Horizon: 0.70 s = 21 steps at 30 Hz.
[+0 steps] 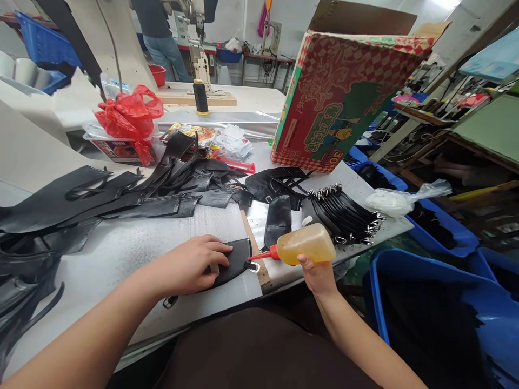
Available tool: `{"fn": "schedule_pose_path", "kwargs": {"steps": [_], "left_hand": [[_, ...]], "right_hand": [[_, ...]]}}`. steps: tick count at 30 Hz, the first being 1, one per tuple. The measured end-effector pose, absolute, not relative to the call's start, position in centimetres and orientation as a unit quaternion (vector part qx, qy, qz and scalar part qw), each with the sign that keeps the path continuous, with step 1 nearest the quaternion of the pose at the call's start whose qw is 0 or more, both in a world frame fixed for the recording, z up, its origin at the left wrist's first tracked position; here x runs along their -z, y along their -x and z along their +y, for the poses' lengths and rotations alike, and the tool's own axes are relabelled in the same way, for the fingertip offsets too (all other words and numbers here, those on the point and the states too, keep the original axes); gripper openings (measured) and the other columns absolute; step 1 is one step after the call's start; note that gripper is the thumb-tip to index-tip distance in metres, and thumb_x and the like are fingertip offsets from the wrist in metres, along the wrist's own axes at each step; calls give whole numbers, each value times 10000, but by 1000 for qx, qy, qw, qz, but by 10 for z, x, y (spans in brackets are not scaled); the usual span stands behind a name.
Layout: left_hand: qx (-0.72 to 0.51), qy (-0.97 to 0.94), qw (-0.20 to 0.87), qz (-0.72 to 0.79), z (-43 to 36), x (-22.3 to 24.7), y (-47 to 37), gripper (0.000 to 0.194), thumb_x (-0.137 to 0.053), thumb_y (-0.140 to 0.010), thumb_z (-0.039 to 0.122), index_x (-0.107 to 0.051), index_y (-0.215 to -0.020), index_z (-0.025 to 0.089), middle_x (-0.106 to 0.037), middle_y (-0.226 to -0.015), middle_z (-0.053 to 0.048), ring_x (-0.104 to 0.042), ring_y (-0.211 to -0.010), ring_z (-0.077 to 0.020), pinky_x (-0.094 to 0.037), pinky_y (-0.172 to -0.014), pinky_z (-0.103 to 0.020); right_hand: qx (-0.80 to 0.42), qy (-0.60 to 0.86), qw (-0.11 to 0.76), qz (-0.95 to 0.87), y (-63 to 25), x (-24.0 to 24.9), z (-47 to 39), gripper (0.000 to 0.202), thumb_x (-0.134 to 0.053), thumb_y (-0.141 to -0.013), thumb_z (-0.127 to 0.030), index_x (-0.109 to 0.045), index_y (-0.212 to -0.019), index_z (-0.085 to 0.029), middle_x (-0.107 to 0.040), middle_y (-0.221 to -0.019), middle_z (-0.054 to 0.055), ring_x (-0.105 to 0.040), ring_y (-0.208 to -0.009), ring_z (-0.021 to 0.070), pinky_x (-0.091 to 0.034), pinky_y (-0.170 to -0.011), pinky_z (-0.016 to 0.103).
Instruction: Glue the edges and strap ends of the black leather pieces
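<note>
A black leather piece (236,261) lies flat near the table's front edge, with a silver buckle (254,267) at its right end. My left hand (198,263) rests on the piece, fingers spread and bent, pressing on its surface. In my right hand (318,274) is a squeeze bottle (310,244) of yellowish liquid, tilted sideways. Its red nozzle (261,254) points left, and the tip meets the piece's right edge beside the buckle. Another dark leather piece (278,220) lies just behind the nozzle. A second buckle (170,301) shows below my left wrist.
Black leather parts (162,189) spread across the table's left and back. A bundle of straps with metal rings (344,213) lies right of the bottle. Behind stand a tall cardboard box (336,102), a thread spool (200,97) and a sewing machine. Blue bins (377,302) stand at right; a person (162,38) is behind.
</note>
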<state>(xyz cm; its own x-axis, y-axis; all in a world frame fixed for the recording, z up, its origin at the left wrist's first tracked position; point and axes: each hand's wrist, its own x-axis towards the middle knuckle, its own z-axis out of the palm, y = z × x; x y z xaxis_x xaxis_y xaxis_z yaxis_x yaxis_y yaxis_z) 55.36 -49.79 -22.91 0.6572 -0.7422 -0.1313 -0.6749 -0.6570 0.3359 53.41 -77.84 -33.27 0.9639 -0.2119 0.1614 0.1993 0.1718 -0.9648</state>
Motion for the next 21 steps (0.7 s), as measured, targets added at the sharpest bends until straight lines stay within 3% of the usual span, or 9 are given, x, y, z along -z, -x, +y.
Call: {"fn": "schedule_pose_path", "kwargs": {"steps": [6,13,21], "left_hand": [[139,-903,134,-384,-498,229,-553,367,-493,-685,94,-707,-932,260,-632,-1206,9,-540,-1117,-216,-446,-946,-349],[171,-902,131,-374,-498,228,-554,369,-496,-695,116,-700,-970,254,-605,-1247,5,-508,-1150,-223,-414,-976,-348],[174,-902,136,-371,-499,227,-554,360,-498,-693,114,-704,-956,247,-609,-1242,-3,-514,-1141,-228,-418,-964,-350]], "right_hand": [[142,650,747,-2,-524,337,-779,362,-727,-675,-482,-654,-903,-211,-698,-855,53,-651,-789,217,-548,-756,356],[108,675,728,-53,-517,333,-775,412,-680,-710,-526,-646,-992,-228,-703,-900,79,-668,-822,258,-574,-716,387],[122,688,709,-89,-508,322,-778,471,-795,-628,-393,-628,-1038,-232,-696,-935,66,-668,-811,251,-587,-704,373]]}}
